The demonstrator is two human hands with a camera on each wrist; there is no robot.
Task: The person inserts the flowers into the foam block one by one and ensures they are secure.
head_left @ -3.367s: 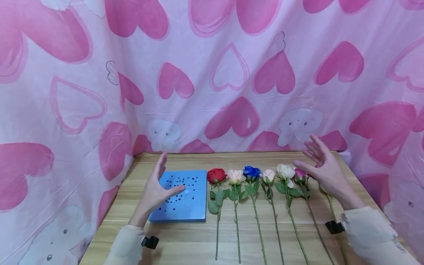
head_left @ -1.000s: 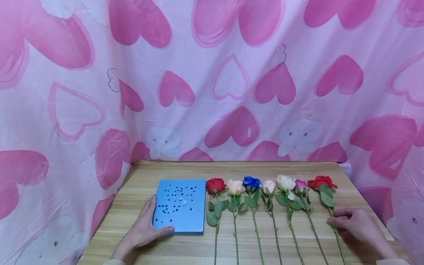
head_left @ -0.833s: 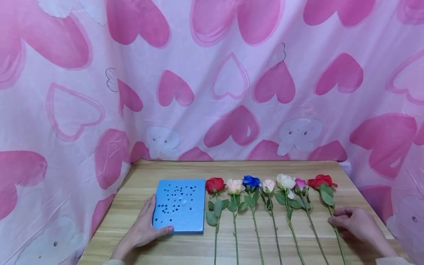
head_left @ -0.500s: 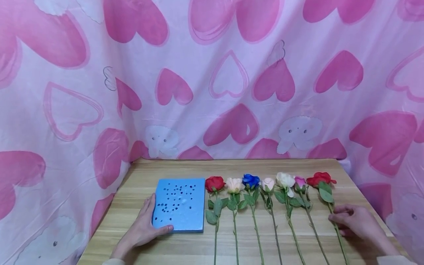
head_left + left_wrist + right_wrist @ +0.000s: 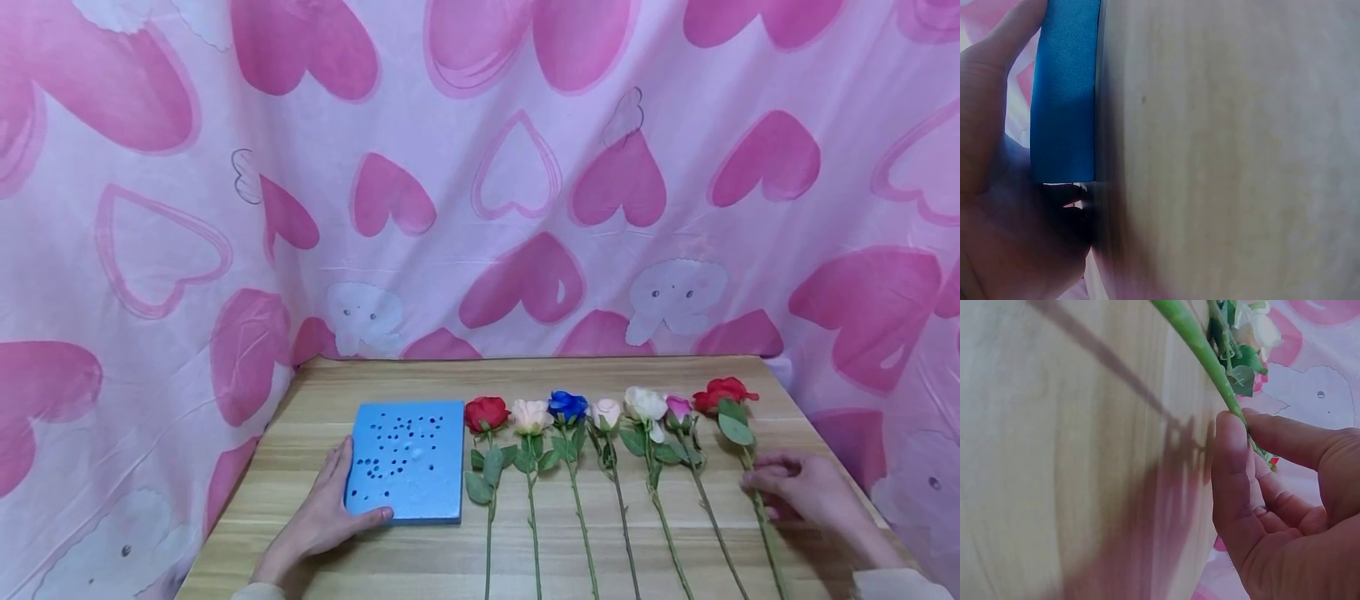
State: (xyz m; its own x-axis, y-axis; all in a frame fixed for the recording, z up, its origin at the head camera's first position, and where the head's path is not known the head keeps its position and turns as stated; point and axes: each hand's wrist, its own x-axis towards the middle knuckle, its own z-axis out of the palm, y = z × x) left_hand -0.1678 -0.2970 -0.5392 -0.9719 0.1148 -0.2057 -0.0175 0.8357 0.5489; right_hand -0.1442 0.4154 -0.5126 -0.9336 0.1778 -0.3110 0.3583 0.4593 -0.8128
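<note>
My left hand (image 5: 324,508) rests against a blue foam block (image 5: 420,500) full of small holes. Its fingers lie along the block's left side, and the thumb lies on the top near the front edge. In the left wrist view the block's side face (image 5: 1065,106) stands beside the thumb. At the right end of a row of artificial roses, my right hand (image 5: 810,496) pinches the stem of a red rose (image 5: 724,393) between thumb and index finger. The right wrist view shows the green stem (image 5: 1200,350) raised off the table, its shadow apart from it.
Several other roses lie side by side on the wooden table (image 5: 360,562): red (image 5: 487,413), pale peach (image 5: 530,417), blue (image 5: 567,406), pale pink (image 5: 605,412), white (image 5: 645,404) and magenta (image 5: 678,407). A pink heart-patterned cloth (image 5: 450,275) hangs around the table.
Both hands have come down from above the table, the left to the foam block, the right to the red rose's stem. Lately the right hand has raised the rose slightly; the left hand stays put.
</note>
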